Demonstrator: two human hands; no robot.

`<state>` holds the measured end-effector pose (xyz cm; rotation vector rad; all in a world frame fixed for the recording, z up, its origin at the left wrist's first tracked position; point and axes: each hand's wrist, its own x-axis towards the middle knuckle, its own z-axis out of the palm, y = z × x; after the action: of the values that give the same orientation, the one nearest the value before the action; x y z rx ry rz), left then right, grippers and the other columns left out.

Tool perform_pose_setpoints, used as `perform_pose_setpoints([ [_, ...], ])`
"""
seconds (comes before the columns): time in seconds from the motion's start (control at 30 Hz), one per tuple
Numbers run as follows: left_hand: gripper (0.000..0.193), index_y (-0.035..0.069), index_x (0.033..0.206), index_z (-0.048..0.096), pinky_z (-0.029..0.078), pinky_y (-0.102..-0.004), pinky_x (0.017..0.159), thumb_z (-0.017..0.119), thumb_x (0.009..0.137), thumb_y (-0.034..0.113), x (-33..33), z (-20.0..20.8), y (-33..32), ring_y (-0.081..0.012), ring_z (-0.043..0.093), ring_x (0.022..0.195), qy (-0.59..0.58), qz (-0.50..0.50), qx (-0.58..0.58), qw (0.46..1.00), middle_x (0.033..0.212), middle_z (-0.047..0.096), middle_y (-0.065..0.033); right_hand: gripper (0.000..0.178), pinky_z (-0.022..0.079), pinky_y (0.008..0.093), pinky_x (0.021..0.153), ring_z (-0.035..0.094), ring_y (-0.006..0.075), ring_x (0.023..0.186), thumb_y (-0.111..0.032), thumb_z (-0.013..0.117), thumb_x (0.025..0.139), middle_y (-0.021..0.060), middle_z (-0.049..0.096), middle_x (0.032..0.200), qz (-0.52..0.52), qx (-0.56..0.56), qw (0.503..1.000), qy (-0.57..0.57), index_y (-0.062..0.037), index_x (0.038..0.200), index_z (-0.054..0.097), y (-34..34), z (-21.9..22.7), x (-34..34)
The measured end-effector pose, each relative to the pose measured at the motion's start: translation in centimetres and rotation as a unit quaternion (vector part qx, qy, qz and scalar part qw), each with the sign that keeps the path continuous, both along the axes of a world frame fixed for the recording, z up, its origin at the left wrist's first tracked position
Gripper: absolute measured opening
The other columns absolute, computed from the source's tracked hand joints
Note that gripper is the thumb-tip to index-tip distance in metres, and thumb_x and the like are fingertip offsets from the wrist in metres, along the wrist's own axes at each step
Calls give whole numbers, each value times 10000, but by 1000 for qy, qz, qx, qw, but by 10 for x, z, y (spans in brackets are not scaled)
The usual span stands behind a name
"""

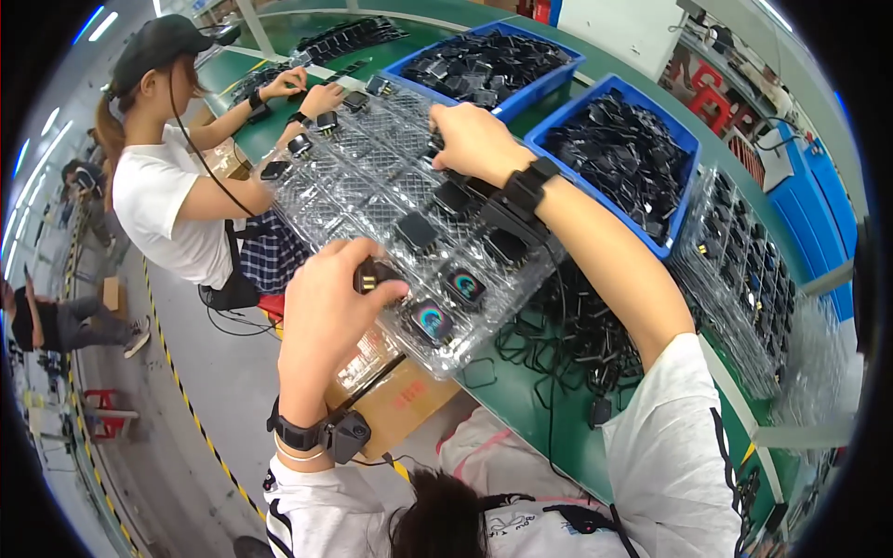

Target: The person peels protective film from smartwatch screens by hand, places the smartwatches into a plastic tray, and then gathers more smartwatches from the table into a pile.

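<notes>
A clear plastic tray [367, 200] with square compartments slants across the middle, over the table edge. My left hand [330, 302] is at its near left edge, thumb and fingers closed round a small black watch module [369, 276] with a gold-coloured part. Beside it in the tray lie two watch modules with lit screens, one [431, 320] nearer and another [464, 286] just beyond. Farther up sit dark modules, among them a black square one [416, 230]. My right hand [476, 141] reaches to the tray's far right part, fingers bent down on something dark that they mostly hide.
Two blue bins [533, 100] of black parts stand beyond the tray. Loose black frames [595, 339] lie on the green table [507, 395]. Stacked filled trays [735, 279] are at the right. A co-worker [177, 177] sits at the left, hands near the tray's far end. A cable hangs beside my right arm.
</notes>
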<state>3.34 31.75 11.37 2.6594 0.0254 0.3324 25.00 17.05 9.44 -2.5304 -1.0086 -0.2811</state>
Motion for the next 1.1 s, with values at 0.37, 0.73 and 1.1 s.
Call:
perform_pose_setpoints([
  [0.37,572,-11,780,603,498,-425,616,602,805,560,79,-12,5,-355,639,719,20,36,221,975,749,633,-164,432,481,448,806,576,409,940,-268,789,696,241,605,943,-4,11,997,-81,10,977,615,-1,-7,65],
  [0.73,514,-12,932,539,518,-447,674,567,867,496,134,-16,-15,-369,643,783,-16,27,203,979,908,599,-207,448,547,423,780,548,370,1015,-350,675,819,221,554,1067,-2,-50,990,-133,33,1040,607,60,-12,64],
  [1.1,521,-55,1224,417,391,-475,892,590,898,314,143,-34,46,-431,442,1062,-151,-1,112,982,1142,451,-251,523,518,467,803,538,441,1004,-359,664,839,285,459,1118,61,-5,997,-56,91,1059,516,78,-14,41],
])
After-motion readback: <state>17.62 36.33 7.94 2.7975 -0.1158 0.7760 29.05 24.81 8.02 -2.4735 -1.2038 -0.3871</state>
